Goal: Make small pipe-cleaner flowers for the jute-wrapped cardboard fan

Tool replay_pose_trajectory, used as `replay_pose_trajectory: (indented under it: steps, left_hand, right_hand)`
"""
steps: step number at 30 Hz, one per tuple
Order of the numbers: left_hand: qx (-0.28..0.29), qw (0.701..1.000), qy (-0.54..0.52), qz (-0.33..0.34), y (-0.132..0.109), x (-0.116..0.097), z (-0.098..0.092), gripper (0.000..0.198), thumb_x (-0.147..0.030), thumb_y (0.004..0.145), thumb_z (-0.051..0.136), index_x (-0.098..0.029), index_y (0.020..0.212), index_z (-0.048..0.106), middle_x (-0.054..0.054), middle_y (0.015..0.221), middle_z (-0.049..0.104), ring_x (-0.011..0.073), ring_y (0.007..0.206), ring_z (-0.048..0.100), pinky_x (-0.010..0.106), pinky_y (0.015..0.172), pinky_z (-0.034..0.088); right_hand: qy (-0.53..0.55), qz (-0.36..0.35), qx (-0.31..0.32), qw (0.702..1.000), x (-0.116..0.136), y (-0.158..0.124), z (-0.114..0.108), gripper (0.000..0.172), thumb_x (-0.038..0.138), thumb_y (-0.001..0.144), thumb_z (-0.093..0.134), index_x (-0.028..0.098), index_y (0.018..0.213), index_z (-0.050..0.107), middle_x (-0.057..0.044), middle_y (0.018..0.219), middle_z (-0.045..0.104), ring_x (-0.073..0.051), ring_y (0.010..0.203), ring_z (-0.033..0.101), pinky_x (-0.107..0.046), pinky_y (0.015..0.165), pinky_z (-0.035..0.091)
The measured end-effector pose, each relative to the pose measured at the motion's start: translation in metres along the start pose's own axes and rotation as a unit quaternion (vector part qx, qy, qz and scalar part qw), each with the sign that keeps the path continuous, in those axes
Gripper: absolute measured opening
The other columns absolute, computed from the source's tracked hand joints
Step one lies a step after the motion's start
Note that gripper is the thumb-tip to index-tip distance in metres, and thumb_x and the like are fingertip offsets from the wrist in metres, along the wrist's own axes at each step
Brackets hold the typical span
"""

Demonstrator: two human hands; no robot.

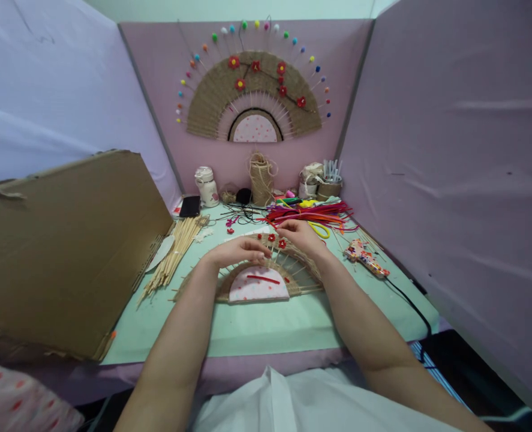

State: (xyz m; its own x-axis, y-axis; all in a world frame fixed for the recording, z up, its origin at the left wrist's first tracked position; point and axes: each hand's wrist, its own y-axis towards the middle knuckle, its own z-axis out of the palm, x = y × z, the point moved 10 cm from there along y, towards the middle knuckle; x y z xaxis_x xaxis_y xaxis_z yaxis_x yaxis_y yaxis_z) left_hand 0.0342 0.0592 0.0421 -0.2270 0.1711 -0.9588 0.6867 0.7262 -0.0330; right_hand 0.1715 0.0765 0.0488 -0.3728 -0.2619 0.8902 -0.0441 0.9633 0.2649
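Observation:
A half-round fan of woven twine and thin sticks [308, 264] lies on the table before me. Its inner panel [243, 288] is white with pink spots, and a short red strip [263, 279] rests across it. Small red flowers [271, 238] sit along the fan's upper part. Over the fan's left half, my left hand [239, 251] reaches with fingers stretched and holds nothing I can see. At the fan's upper right, my right hand [302, 236] is closed in a pinch. A red strip shows by its fingertips, but whether they grip it is unclear.
Red pipe cleaners [313, 213] and yellow-handled scissors [319, 230] lie behind my right hand. A glue gun [367, 259] with a cord is at right. Wooden sticks [173, 258] and upright cardboard [68, 252] stand left. Twine [261, 180] is at the back, below a finished fan [212, 102].

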Motion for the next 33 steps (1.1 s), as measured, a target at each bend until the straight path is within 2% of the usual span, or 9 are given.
replay_pose_trajectory:
  steps: [2,4,5,7,10,17,22,26,33]
  left_hand:
    - [-0.11,0.992,0.007,0.067,0.001,-0.013,-0.02,0.019,-0.032,0.066,0.071,-0.02,0.081,0.072,0.008,0.083,0.069,0.0192,0.075,0.062,0.029,0.068,0.047]
    - [-0.23,0.96,0.056,0.151,-0.003,-0.028,-0.037,0.015,-0.03,0.07,0.068,-0.021,0.082,0.071,0.008,0.088,0.068,0.0198,0.081,0.06,0.031,0.074,0.044]
    - [-0.254,0.944,0.106,0.185,-0.004,-0.035,-0.035,0.013,-0.028,0.07,0.068,-0.021,0.081,0.071,0.008,0.091,0.068,0.0209,0.088,0.059,0.032,0.08,0.042]
    - [-0.251,0.921,0.201,0.221,0.0,-0.041,-0.024,0.01,-0.025,0.071,0.067,-0.024,0.081,0.071,0.008,0.094,0.067,0.0223,0.099,0.055,0.035,0.09,0.036]
    - [-0.225,0.909,0.28,0.212,0.007,-0.035,-0.011,0.011,-0.025,0.077,0.062,-0.026,0.083,0.07,0.007,0.091,0.067,0.0216,0.097,0.054,0.036,0.093,0.03]
    - [-0.223,0.889,0.338,0.212,0.008,-0.027,-0.01,0.012,-0.028,0.081,0.058,-0.025,0.086,0.069,0.006,0.087,0.065,0.0203,0.092,0.055,0.033,0.088,0.029]
    - [-0.23,0.831,0.466,0.198,0.01,-0.026,-0.001,0.021,-0.028,0.088,0.047,-0.021,0.087,0.066,0.005,0.087,0.064,0.0195,0.09,0.054,0.034,0.085,0.03]
    - [-0.233,0.788,0.549,0.152,0.013,-0.019,0.005,0.02,-0.025,0.089,0.044,-0.019,0.091,0.063,0.006,0.089,0.062,0.0213,0.092,0.051,0.035,0.081,0.032]
    - [-0.227,0.763,0.589,0.137,0.015,-0.016,0.016,0.016,-0.022,0.087,0.046,-0.02,0.093,0.061,0.007,0.094,0.058,0.0221,0.091,0.047,0.034,0.076,0.033]
  right_hand:
    - [-0.029,-0.01,0.024,0.999,-0.002,0.0,0.009,0.018,0.031,0.072,0.058,0.016,0.075,0.067,-0.001,0.072,0.065,-0.013,0.065,0.054,-0.024,0.062,0.04]
    - [-0.059,-0.031,0.046,0.997,-0.002,0.0,0.019,0.017,0.029,0.073,0.057,0.016,0.075,0.068,-0.002,0.071,0.065,-0.013,0.066,0.054,-0.024,0.062,0.039]
    - [-0.072,-0.044,0.052,0.995,-0.001,-0.001,0.023,0.017,0.028,0.074,0.057,0.016,0.076,0.068,-0.002,0.072,0.066,-0.014,0.067,0.055,-0.024,0.063,0.039]
    - [-0.087,-0.068,0.058,0.992,0.001,-0.002,0.028,0.016,0.026,0.075,0.056,0.016,0.08,0.069,-0.003,0.075,0.066,-0.014,0.069,0.055,-0.024,0.065,0.04]
    - [-0.084,-0.08,0.062,0.991,0.002,-0.002,0.031,0.016,0.024,0.076,0.055,0.017,0.082,0.069,-0.002,0.077,0.067,-0.014,0.07,0.055,-0.024,0.066,0.04]
    - [-0.042,-0.056,0.046,0.996,-0.005,0.003,0.026,0.016,0.024,0.073,0.059,0.016,0.084,0.066,-0.001,0.076,0.066,-0.012,0.066,0.055,-0.024,0.064,0.041]
    - [-0.046,-0.056,0.02,0.997,-0.006,0.003,0.019,0.026,0.026,0.074,0.06,0.016,0.098,0.062,0.0,0.073,0.064,-0.012,0.064,0.055,-0.023,0.061,0.041]
    - [-0.137,-0.1,0.033,0.985,0.005,0.0,0.016,0.01,0.023,0.076,0.059,0.017,0.08,0.067,-0.002,0.075,0.066,-0.013,0.069,0.056,-0.024,0.066,0.04]
    - [-0.251,-0.14,0.046,0.957,0.005,0.0,0.025,0.007,0.015,0.074,0.062,0.016,0.075,0.069,-0.004,0.074,0.067,-0.014,0.068,0.055,-0.024,0.064,0.036]
